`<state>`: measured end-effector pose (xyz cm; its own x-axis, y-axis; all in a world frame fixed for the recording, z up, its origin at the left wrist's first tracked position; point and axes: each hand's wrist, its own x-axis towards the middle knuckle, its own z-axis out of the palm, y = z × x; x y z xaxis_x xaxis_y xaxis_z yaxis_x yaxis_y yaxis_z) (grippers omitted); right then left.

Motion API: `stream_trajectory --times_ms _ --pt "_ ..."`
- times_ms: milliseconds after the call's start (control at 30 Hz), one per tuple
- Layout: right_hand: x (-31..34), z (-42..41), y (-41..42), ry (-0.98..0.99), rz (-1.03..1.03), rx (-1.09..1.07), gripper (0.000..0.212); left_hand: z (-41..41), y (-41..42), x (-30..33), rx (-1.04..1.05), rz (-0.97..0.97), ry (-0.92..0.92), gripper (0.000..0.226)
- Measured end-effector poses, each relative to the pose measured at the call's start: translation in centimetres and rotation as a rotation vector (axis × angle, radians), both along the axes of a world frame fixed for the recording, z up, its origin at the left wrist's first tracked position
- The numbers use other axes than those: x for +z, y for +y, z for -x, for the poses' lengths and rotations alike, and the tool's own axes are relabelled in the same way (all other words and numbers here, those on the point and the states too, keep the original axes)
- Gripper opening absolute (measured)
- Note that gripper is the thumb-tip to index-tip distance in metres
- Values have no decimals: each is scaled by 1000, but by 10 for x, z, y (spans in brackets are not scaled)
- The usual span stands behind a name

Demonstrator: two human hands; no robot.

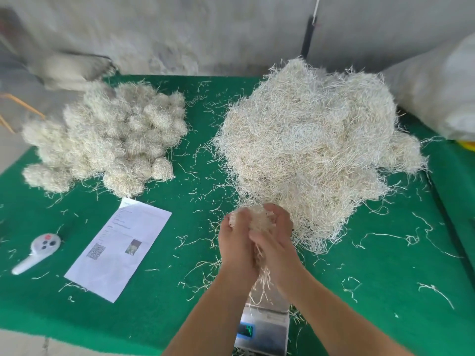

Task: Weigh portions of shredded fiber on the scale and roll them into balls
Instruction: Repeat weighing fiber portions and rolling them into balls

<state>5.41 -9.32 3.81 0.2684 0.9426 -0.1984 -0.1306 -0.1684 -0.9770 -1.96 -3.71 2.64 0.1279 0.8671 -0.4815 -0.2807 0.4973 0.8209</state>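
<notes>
At the near centre of the green bench [385, 291], the left hand [235, 242] and the right hand [276, 242] are cupped together around a portion of shredded fiber [258, 219], the fingers of both curled round it and pressing it between the palms. Loose strands hang from under the hands toward the scale [264, 327], which stands directly below the wrists at the near edge; its display is lit, but the reading is too blurred to tell. Just beyond the hands, on the right half of the bench, lies the large loose heap of fiber [313, 150]. At far left, well apart from it, sits a pile of finished balls [110, 134]. Near left lie a printed sheet [120, 250] and, left of that, a white handheld device [36, 253] with dark buttons. Stray strands are scattered over the green surface. A white sack [442, 91] rests at the far right edge.
</notes>
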Motion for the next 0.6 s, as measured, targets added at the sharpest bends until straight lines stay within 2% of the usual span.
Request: stream_trajectory --times_ms 33,67,100,133,200,233,300,333,400,433,467,500,533,567,600 --pt "11 1 -1 -129 -19 -21 45 -1 4 7 60 54 -51 41" --pt "19 2 -2 -216 -30 -66 63 -4 7 17 43 105 -145 43" --pt "27 3 -2 -180 -46 -99 73 -8 5 27 -15 123 -200 46" --pt "33 3 -2 -53 -63 -113 71 -13 0 37 -64 93 -243 49" --pt "50 2 0 145 -86 -97 40 -22 -7 44 -107 -192 -18 38" --pt "57 -1 3 159 -95 -123 27 -25 -8 43 -79 -374 96 29" --pt "64 -11 7 74 -125 -194 27 -27 -8 43 -168 -671 197 33" --pt "66 -16 9 20 -137 -230 27 -28 -4 40 -189 -737 292 35" --pt "72 -24 14 -67 -175 -277 29 -27 1 44 -180 -697 517 40" --pt "75 -26 17 -80 -186 -302 30 -28 -1 48 -199 -627 474 40" --pt "78 -28 21 -70 -190 -319 27 -28 -4 51 -246 -541 299 38" --pt "78 -31 25 -23 -179 -332 23 -31 -7 57 -317 -405 42 40" --pt "80 -33 28 41 -151 -353 26 -33 -8 58 -369 -287 -175 50" --pt "81 -35 30 92 -133 -375 40 -36 -11 62 -373 -180 -285 59" --pt "79 -36 32 107 -117 -378 53 -39 -13 67 -361 -128 -271 59"
